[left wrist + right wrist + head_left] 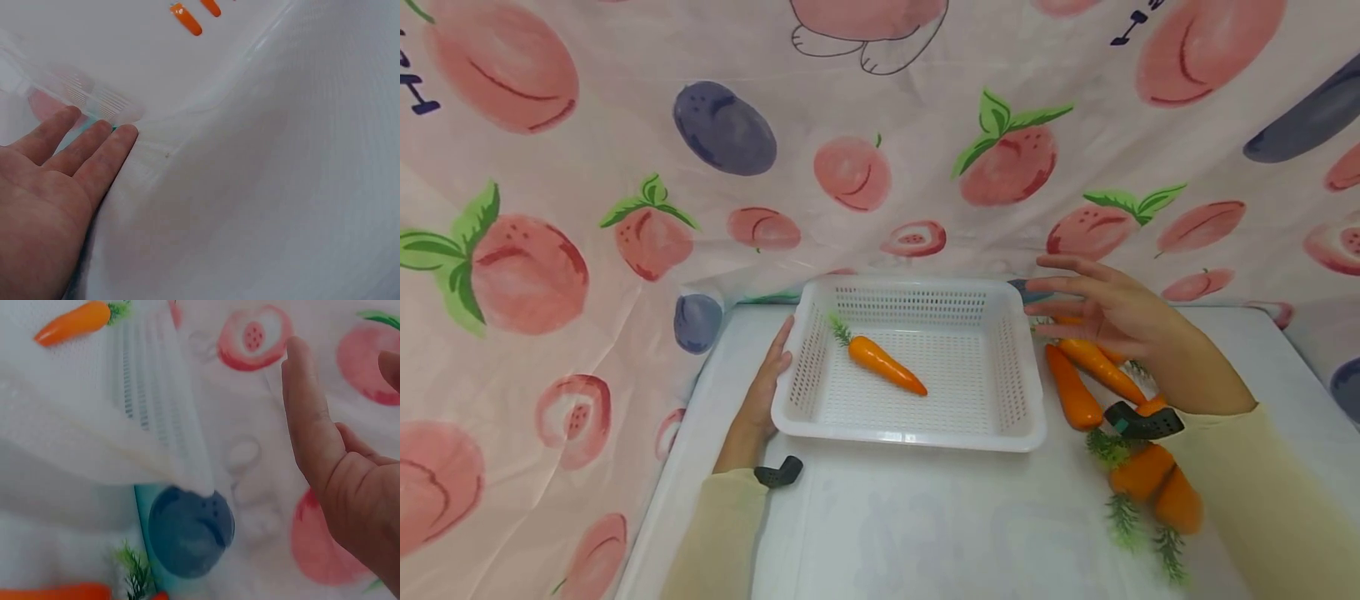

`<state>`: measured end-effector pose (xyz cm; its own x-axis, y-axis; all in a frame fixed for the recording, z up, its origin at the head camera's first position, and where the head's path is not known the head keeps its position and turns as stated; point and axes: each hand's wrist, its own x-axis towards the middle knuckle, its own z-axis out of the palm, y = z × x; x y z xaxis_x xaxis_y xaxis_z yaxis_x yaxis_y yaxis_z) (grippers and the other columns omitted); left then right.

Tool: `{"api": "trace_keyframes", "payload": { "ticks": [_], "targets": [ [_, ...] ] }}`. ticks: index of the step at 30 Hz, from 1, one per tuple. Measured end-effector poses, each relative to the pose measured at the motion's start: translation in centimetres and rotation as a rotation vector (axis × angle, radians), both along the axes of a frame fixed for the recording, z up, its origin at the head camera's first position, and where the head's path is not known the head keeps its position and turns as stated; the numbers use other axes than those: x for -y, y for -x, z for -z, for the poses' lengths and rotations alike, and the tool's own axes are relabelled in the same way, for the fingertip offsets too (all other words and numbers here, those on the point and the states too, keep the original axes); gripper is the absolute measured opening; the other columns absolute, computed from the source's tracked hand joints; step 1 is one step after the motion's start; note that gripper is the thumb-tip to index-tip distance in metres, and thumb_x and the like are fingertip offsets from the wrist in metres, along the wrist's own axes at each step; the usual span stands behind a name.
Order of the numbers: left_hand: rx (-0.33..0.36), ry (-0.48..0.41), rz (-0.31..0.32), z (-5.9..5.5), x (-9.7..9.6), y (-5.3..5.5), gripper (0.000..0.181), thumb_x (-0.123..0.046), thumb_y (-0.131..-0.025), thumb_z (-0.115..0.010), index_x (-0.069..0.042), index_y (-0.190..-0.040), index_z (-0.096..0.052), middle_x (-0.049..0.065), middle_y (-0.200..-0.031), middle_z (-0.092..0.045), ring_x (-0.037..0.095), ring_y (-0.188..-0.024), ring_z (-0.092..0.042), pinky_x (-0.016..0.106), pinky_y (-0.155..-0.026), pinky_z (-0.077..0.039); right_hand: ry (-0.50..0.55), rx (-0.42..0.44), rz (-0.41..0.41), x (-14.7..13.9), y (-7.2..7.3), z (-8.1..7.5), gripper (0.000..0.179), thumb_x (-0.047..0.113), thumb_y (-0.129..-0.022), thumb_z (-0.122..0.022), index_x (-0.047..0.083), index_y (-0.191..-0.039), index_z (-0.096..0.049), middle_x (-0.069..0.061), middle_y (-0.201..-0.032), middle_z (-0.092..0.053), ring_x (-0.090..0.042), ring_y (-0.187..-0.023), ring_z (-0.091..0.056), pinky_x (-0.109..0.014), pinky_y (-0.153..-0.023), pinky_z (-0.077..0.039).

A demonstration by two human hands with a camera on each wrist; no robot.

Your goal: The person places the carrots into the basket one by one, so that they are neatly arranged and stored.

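A white plastic basket (910, 436) with slotted walls stands on the white table, and one orange toy-like carrot (887, 365) with a green top lies inside it. My left hand (763, 396) rests along the basket's left outer side; in the left wrist view its fingers (103, 159) are straight. Off the basket's right rim, my right hand (1108, 308) is raised with fingers spread and nothing in it. The right wrist view shows this hand (337, 469) apart from the basket wall (169, 406). Several carrots (1072, 392) lie below and beside my right hand.
More carrots, including a thick one (1178, 500) with green tops, lie on the table (910, 525) by my right forearm, which partly covers them. A fruit-printed cloth (850, 108) hangs behind the table and down its left side.
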<state>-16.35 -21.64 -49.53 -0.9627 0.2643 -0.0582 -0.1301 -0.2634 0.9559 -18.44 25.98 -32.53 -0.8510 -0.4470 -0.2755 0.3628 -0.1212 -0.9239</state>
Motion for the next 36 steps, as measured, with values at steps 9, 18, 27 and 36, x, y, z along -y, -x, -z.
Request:
{"api": "trace_keyframes", "payload": {
  "ticks": [9,18,27,36],
  "targets": [
    [0.004,-0.032,0.011,-0.1,0.2,0.0,0.061,-0.028,-0.106,-0.035,-0.045,-0.162,-0.017,-0.01,-0.172,-0.013,0.027,-0.157,-0.021,0.032,-0.111,-0.042,-0.025,-0.013,-0.012,-3.4,-0.3,0.7,0.054,0.022,-0.111,-0.042,0.024,-0.161,-0.022,0.005,-0.135,-0.065,-0.02,-0.12,-0.067,-0.039,-0.093,-0.059],
    [0.0,-0.048,0.024,-0.1,0.2,0.0,0.061,-0.026,-0.106,-0.033,-0.045,-0.162,-0.016,-0.007,-0.173,-0.013,0.03,-0.156,-0.023,0.03,-0.108,-0.046,-0.124,0.0,0.018,-7.2,-0.4,2.2,0.046,0.028,-0.111,-0.039,0.028,-0.155,-0.027,0.013,-0.133,-0.065,-0.018,-0.115,-0.07,-0.038,-0.091,-0.06],
    [-0.006,-0.035,0.013,0.2,0.1,0.1,0.061,-0.027,-0.106,-0.032,-0.046,-0.162,-0.016,-0.007,-0.172,-0.016,0.029,-0.153,-0.027,0.03,-0.106,-0.047,-0.109,0.056,0.02,-9.7,-0.5,5.5,0.031,0.025,-0.111,-0.04,0.027,-0.142,-0.04,0.008,-0.128,-0.066,-0.018,-0.115,-0.07,-0.042,-0.093,-0.059],
    [0.002,-0.034,0.006,0.1,-0.1,0.0,0.061,-0.026,-0.105,-0.032,-0.048,-0.161,-0.018,-0.007,-0.172,-0.016,0.028,-0.153,-0.028,0.03,-0.106,-0.048,-0.125,0.156,0.055,-10.5,-1.2,8.4,0.027,0.025,-0.11,-0.044,0.025,-0.136,-0.047,0.005,-0.128,-0.069,-0.02,-0.117,-0.069,-0.042,-0.095,-0.058]
  ]
}}
